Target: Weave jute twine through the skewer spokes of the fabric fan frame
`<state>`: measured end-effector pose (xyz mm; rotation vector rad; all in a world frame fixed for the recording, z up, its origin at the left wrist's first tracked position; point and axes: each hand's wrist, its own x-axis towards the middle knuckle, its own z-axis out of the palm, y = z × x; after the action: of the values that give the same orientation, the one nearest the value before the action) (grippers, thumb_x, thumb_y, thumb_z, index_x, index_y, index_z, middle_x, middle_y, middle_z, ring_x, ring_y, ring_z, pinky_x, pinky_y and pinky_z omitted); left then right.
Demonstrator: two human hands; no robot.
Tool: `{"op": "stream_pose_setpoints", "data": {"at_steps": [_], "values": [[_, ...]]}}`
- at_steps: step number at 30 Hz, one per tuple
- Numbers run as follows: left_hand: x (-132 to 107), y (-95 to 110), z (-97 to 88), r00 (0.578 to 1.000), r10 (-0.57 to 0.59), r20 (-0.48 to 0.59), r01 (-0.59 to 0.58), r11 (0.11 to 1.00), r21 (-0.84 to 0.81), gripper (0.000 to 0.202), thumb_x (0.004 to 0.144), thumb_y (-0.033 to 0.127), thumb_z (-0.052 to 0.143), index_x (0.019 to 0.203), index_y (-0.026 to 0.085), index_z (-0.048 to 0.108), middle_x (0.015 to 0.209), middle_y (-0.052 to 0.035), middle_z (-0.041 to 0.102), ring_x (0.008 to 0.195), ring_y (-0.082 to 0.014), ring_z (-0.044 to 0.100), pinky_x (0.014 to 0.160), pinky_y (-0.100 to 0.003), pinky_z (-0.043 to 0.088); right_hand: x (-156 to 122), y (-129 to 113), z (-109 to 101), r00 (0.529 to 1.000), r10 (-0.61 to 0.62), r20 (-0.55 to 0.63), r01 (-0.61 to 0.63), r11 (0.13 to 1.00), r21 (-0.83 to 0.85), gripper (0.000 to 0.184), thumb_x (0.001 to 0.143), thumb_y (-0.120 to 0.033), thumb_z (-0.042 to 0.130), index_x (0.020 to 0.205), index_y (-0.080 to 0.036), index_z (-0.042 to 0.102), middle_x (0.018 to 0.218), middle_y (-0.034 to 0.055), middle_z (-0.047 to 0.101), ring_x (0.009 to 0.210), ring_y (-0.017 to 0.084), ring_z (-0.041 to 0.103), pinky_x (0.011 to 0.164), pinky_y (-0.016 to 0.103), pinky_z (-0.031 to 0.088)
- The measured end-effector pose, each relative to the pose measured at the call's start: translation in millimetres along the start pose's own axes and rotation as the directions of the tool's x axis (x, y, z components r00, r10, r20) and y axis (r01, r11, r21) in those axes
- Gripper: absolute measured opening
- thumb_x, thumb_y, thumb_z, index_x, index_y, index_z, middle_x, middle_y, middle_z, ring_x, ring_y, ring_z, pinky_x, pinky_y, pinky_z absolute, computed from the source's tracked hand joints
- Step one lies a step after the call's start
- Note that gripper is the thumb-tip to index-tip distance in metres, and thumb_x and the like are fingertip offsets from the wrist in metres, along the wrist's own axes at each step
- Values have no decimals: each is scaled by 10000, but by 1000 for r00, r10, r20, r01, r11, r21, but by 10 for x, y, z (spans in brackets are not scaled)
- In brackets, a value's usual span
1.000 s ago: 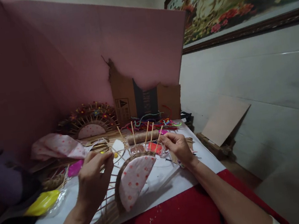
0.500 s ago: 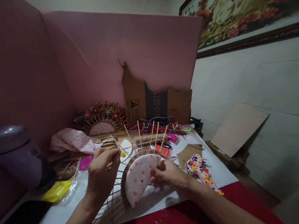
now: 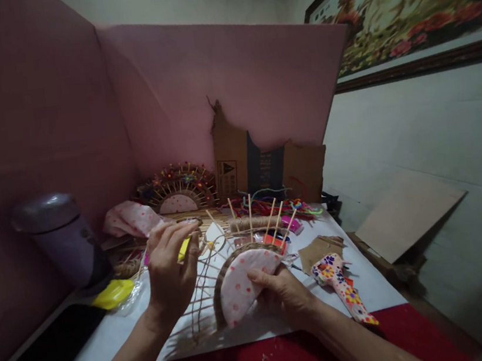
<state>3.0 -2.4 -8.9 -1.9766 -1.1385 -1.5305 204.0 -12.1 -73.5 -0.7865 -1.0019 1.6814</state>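
Observation:
My right hand grips a half-round piece covered in white cloth with red dots, thumb on its face and the other fingers behind. A brown woven rim edges the piece, and thin wooden sticks fan out from it. To its left my left hand is raised, fingers curled and thumb toward them, closed around a thin brown cord that runs toward the sticks. The fingertips partly hide their grip. Loops of cord cross the left-hand sticks.
A finished-looking fan with coloured flowers stands at the back by torn cardboard. Right of my hands lies a flower-patterned glue gun. A twine roll, yellow packet and purple bottle surround the work.
The camera view has swung left, so the scene sits further right. My left hand has lifted slightly, its fingers stretching further over the cord. The right hand still grips the half-round piece.

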Motion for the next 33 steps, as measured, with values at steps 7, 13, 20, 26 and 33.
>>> {"op": "stream_pose_setpoints", "data": {"at_steps": [7, 13, 20, 26, 33], "values": [[-19, -90, 22, 984, -167, -56, 166, 986, -15, 136, 805, 209, 563, 933, 188, 603, 908, -55, 644, 918, -221, 534, 862, -388, 417, -18, -136, -15, 974, -48, -224, 74, 991, 108, 303, 614, -335, 785, 747, -140, 594, 565, -30, 563, 439, 62, 451, 380, 163, 350], [-102, 40, 71, 968, -108, 228, 97, 994, 59, 379, 761, 229, 583, 1133, 195, 519, 1138, -93, 556, 1093, -264, 450, 944, -447, 362, -28, -223, 4, 941, -117, -317, 171, 974, 150, 346, 558, -339, 815, 695, -145, 565, 545, -46, 543, 439, 58, 445, 366, 160, 360], [-173, 135, 127, 952, -108, 287, 67, 986, 151, 478, 748, 264, 592, 1209, 205, 478, 1277, -123, 446, 1210, -314, 358, 989, -501, 309, -29, -191, -15, 945, -153, -288, 185, 979, 86, 317, 586, -331, 798, 706, -134, 580, 557, -40, 538, 440, 55, 445, 370, 165, 352], [-154, 166, 111, 950, -84, 301, 42, 989, 145, 473, 723, 182, 586, 1185, 180, 485, 1213, -118, 510, 1185, -305, 379, 983, -492, 317, -33, -163, -17, 954, -154, -256, 175, 983, 61, 292, 613, -329, 780, 708, -136, 583, 560, -40, 529, 443, 55, 429, 376, 169, 338], [-167, 105, 125, 955, -67, 288, 15, 983, 181, 433, 711, 111, 550, 1133, 204, 520, 1092, -102, 591, 1100, -306, 447, 917, -508, 349, -18, -126, -65, 959, -155, -237, 169, 985, 39, 256, 651, -324, 756, 724, -141, 593, 567, -39, 523, 447, 58, 416, 382, 178, 326]]}}
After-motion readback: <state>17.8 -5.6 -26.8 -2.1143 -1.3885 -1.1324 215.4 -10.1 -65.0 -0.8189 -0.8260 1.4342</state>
